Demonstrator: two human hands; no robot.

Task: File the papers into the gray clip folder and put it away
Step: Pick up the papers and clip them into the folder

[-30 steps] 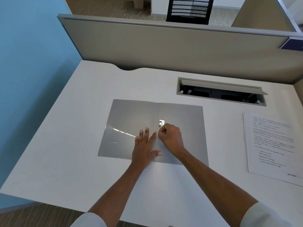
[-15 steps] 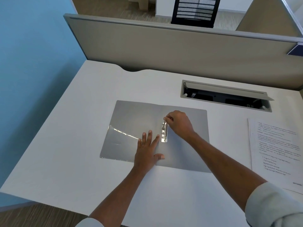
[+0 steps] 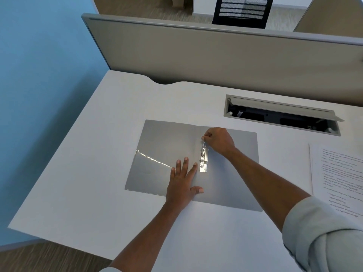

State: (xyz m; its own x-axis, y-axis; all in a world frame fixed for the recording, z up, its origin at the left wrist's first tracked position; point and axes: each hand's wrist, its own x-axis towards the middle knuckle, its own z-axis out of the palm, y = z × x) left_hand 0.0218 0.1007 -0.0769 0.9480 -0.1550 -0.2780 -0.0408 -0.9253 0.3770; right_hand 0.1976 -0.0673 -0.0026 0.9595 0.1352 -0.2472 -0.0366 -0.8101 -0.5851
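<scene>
The gray clip folder [image 3: 161, 150] lies open and flat in the middle of the white desk [image 3: 98, 173]. A metal clip [image 3: 203, 160] runs along its spine. My left hand [image 3: 182, 185] presses flat on the folder just left of the clip, fingers spread. My right hand [image 3: 218, 140] pinches the clip's wire lever at its far end, and the lever stands raised. The printed papers [image 3: 341, 181] lie in a stack at the desk's right edge, apart from the folder.
An open cable tray [image 3: 282, 116] is sunk into the desk behind the folder on the right. A beige partition [image 3: 216, 55] closes the desk's far side. A blue wall [image 3: 39, 75] stands on the left. A black chair back [image 3: 241, 10] shows beyond the partition.
My right hand has moved from the clip's near part up to its far end and lifted the wire lever. The left hand stays flat on the folder.
</scene>
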